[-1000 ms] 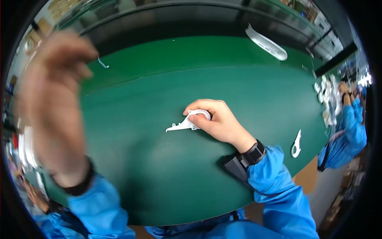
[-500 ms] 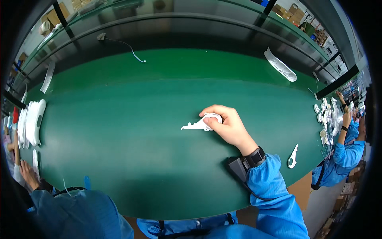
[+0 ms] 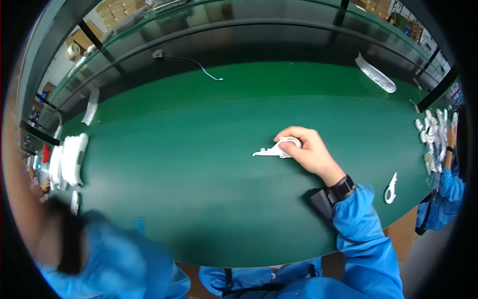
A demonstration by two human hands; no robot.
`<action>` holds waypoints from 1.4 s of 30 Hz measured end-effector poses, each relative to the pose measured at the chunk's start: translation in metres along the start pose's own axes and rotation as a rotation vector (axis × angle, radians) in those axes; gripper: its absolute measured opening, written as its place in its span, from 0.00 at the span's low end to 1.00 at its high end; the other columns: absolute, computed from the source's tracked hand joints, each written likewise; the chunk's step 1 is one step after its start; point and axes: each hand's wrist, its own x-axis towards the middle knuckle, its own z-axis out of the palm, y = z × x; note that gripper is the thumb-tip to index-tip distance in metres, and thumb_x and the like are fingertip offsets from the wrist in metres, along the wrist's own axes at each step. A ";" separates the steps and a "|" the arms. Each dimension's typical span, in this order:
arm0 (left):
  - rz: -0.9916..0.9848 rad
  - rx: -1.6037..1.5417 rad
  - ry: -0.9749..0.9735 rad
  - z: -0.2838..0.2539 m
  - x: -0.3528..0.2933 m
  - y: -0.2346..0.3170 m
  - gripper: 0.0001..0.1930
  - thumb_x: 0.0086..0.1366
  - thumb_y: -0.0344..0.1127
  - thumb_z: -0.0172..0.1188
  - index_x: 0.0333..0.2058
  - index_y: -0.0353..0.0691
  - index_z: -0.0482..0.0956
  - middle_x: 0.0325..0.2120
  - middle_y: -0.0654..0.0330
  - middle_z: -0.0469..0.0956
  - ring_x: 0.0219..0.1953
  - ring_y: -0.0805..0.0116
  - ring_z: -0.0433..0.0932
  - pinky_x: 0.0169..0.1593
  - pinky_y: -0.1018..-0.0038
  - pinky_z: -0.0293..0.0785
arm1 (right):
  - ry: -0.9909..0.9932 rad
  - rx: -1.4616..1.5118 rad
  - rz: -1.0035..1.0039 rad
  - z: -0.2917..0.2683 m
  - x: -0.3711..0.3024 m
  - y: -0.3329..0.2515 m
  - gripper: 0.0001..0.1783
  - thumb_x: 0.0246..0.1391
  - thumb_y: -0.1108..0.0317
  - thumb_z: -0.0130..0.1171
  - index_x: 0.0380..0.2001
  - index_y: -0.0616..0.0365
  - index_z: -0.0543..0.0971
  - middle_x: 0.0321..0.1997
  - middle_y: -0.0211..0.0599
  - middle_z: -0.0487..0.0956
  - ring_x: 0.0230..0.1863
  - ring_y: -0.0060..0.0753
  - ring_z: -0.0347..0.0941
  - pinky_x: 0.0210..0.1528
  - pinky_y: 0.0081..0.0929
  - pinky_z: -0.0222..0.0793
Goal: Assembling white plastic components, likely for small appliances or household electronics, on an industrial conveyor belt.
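Near the middle of the green table, my right hand is closed on a white plastic part with a ring-shaped end and a narrow, pointed tail. The thumb presses on the ring and the tail points left. At the far left, my left hand is raised and smeared by motion, so its fingers cannot be made out. Beside it stand several long white plastic shells. A smaller white piece lies just in front of them.
A similar white ring-ended part lies at the table's right. White shells lie far right and far left. A thin cable lies at the back. Many white parts sit by a co-worker on the right.
My left hand has swung up from beside the small white piece at the left. The whole view has shifted; my right hand keeps its hold on the white part.
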 end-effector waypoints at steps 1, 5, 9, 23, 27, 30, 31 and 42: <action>-0.051 -0.010 0.064 -0.003 -0.007 -0.008 0.18 0.71 0.41 0.42 0.49 0.31 0.70 0.45 0.52 0.73 0.44 0.62 0.74 0.52 0.68 0.69 | -0.018 -0.008 0.015 -0.002 0.000 -0.005 0.09 0.53 0.73 0.56 0.36 0.64 0.80 0.33 0.38 0.81 0.35 0.25 0.77 0.39 0.24 0.73; -0.489 0.598 0.159 0.038 -0.115 -0.143 0.16 0.70 0.45 0.48 0.31 0.37 0.71 0.28 0.60 0.73 0.28 0.73 0.69 0.34 0.77 0.64 | 0.016 -0.136 -0.049 -0.014 -0.011 0.020 0.10 0.49 0.74 0.57 0.37 0.62 0.81 0.35 0.39 0.81 0.37 0.29 0.77 0.41 0.26 0.73; -0.761 0.963 -0.200 0.031 -0.192 -0.166 0.04 0.60 0.30 0.57 0.27 0.38 0.76 0.19 0.60 0.74 0.24 0.67 0.72 0.29 0.75 0.66 | -0.026 -0.059 0.026 0.003 -0.011 -0.002 0.10 0.53 0.71 0.56 0.38 0.62 0.81 0.35 0.38 0.81 0.37 0.27 0.77 0.40 0.24 0.72; -0.804 0.944 -0.355 0.035 -0.187 -0.174 0.04 0.58 0.34 0.60 0.25 0.45 0.77 0.16 0.66 0.71 0.21 0.66 0.69 0.31 0.69 0.58 | -0.016 -0.088 0.052 -0.002 -0.002 0.000 0.09 0.54 0.72 0.56 0.38 0.62 0.81 0.35 0.36 0.81 0.34 0.25 0.76 0.38 0.23 0.71; -0.770 0.952 -0.370 0.035 -0.188 -0.175 0.05 0.57 0.32 0.60 0.25 0.40 0.77 0.16 0.64 0.71 0.20 0.67 0.68 0.30 0.69 0.60 | -0.013 -0.081 0.043 -0.001 -0.005 0.001 0.09 0.54 0.73 0.56 0.38 0.62 0.81 0.35 0.37 0.81 0.34 0.25 0.76 0.37 0.23 0.71; -0.764 0.950 -0.368 0.038 -0.192 -0.173 0.05 0.58 0.32 0.60 0.25 0.41 0.77 0.17 0.64 0.72 0.20 0.67 0.69 0.30 0.69 0.60 | 0.000 -0.110 0.008 -0.001 -0.010 0.003 0.09 0.54 0.73 0.56 0.37 0.62 0.81 0.35 0.37 0.81 0.35 0.26 0.77 0.37 0.23 0.72; -0.750 0.952 -0.364 0.039 -0.193 -0.172 0.05 0.58 0.32 0.60 0.25 0.40 0.77 0.17 0.64 0.72 0.20 0.67 0.69 0.29 0.69 0.60 | 0.002 -0.104 0.008 0.000 -0.010 0.003 0.09 0.54 0.73 0.56 0.37 0.62 0.81 0.35 0.37 0.81 0.35 0.26 0.77 0.37 0.23 0.72; -0.778 0.963 -0.434 0.034 -0.190 -0.173 0.04 0.58 0.32 0.61 0.26 0.41 0.77 0.17 0.64 0.72 0.22 0.68 0.69 0.32 0.70 0.60 | 0.006 -0.089 -0.035 0.001 -0.002 0.006 0.09 0.53 0.73 0.56 0.38 0.62 0.80 0.34 0.38 0.81 0.34 0.27 0.77 0.37 0.24 0.72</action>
